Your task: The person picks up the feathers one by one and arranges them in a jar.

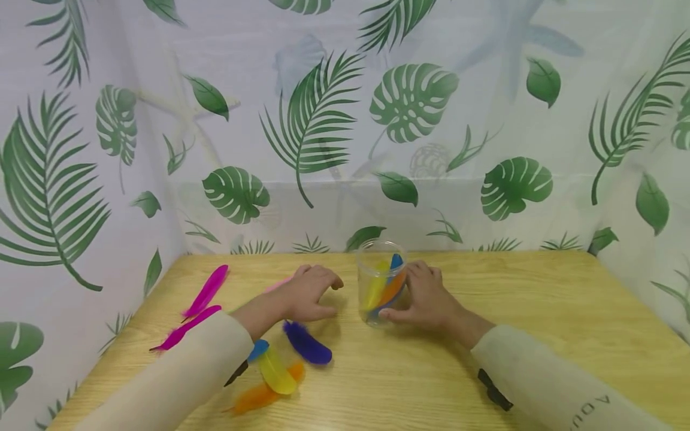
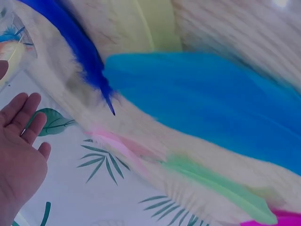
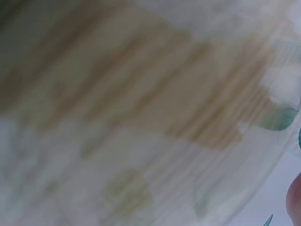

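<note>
A clear plastic cup (image 1: 380, 263) stands upright on the wooden table, with yellow, orange and blue feathers (image 1: 389, 290) leaning inside it. My right hand (image 1: 428, 299) grips the cup from its right side, thumb towards the front. Just left of the cup, my left hand (image 1: 307, 294) hovers with relaxed, parted fingers and holds nothing. Below it lies a purple-blue feather (image 1: 308, 344). Nearer me are a yellow feather (image 1: 276, 372), an orange feather (image 1: 256, 398) and a blue feather (image 2: 202, 103), partly hidden by my left sleeve in the head view.
Two magenta feathers (image 1: 207, 292) lie at the table's left. A pink feather (image 2: 120, 143) and a green feather (image 2: 216, 181) lie near my left forearm. A leaf-printed sheet (image 1: 323, 221) borders the table (image 1: 539, 311) behind and at both sides. The right wrist view is blurred.
</note>
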Motion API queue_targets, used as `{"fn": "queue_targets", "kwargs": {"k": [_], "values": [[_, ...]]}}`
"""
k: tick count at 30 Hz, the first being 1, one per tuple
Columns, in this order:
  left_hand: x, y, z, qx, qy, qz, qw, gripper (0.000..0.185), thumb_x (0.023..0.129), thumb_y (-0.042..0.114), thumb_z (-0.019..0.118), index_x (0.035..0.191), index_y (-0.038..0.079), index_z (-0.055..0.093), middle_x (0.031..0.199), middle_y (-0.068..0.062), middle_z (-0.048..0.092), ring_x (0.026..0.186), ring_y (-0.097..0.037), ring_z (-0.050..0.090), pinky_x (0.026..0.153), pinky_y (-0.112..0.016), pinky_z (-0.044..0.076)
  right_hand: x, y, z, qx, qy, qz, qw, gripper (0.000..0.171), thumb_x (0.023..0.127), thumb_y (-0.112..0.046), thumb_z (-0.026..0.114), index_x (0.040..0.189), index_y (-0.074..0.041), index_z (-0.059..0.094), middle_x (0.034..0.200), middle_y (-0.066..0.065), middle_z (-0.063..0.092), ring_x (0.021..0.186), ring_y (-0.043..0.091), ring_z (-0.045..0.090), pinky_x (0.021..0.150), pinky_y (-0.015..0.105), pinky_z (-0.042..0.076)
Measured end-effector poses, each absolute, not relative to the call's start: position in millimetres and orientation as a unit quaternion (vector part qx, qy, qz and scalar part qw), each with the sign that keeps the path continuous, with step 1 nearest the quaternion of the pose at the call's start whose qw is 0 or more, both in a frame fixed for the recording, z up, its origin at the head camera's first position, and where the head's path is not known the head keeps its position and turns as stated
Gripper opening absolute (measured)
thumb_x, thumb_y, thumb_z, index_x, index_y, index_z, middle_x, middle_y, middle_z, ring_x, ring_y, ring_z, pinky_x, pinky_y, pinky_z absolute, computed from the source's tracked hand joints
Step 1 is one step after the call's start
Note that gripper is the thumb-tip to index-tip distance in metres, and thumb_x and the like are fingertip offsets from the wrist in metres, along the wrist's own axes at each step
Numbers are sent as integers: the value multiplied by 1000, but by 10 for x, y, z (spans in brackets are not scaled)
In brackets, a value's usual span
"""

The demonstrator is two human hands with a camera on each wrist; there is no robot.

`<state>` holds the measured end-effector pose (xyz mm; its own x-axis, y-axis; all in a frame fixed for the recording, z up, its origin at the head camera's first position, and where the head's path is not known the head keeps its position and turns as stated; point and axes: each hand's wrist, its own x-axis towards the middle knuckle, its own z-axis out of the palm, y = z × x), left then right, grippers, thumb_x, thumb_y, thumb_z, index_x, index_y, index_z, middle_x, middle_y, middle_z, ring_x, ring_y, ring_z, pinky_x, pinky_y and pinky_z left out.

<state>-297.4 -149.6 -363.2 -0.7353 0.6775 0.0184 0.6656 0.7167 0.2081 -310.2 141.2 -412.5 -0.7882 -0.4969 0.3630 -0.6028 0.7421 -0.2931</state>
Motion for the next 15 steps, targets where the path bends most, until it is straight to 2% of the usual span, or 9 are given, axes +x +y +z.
{"fn": "queue_targets", "kwargs": {"k": [6,11,15], "values": [[-2927,-1573,-3581,389,916,75,67,45,83,23,67,124,7,63,125,-8,64,124,-29,53,112,-55,32,-3093,1439,-4132,305,-921,201,134,83,75,-60,78,133,-5,54,129,11,59,123,29,44,97,49,30],[-2867,-1590,-3582,407,905,47,113,41,72,18,71,113,14,67,111,-3,65,110,-23,57,97,-40,43,-3091,1500,-4167,312,-918,201,144,81,75,-58,78,131,-4,54,125,11,59,121,30,45,96,50,31],[-2815,-1558,-3600,407,899,37,159,37,70,20,77,106,23,69,105,7,62,102,-14,53,90,-31,41,-3092,1537,-4180,318,-913,207,152,73,75,-56,79,125,-7,56,123,10,61,121,30,46,94,48,32]]}}
